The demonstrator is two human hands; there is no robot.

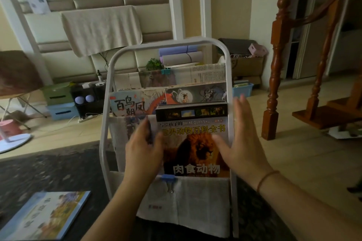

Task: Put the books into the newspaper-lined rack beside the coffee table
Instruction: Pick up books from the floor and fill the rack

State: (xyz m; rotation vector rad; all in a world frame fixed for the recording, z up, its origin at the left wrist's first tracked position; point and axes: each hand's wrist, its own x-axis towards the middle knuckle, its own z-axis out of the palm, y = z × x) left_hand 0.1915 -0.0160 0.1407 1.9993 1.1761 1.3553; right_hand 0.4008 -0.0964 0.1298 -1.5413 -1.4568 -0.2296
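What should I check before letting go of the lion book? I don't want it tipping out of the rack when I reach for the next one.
1. Lion book bottom edge inside the front newspaper-lined pocket: ok, it sits behind the pocket's top edge.
2. Book standing straight: ok, cover upright and square to the rack frame.
3. Left hand on its left edge: ok, fingers curl round it.
4. Right hand steadying the right edge: ok, open palm beside it.
5. Blue clip holding the newspaper: ok.
6. Pocket depth: cannot tell.
7. Next book within reach: ok, lying lower left.
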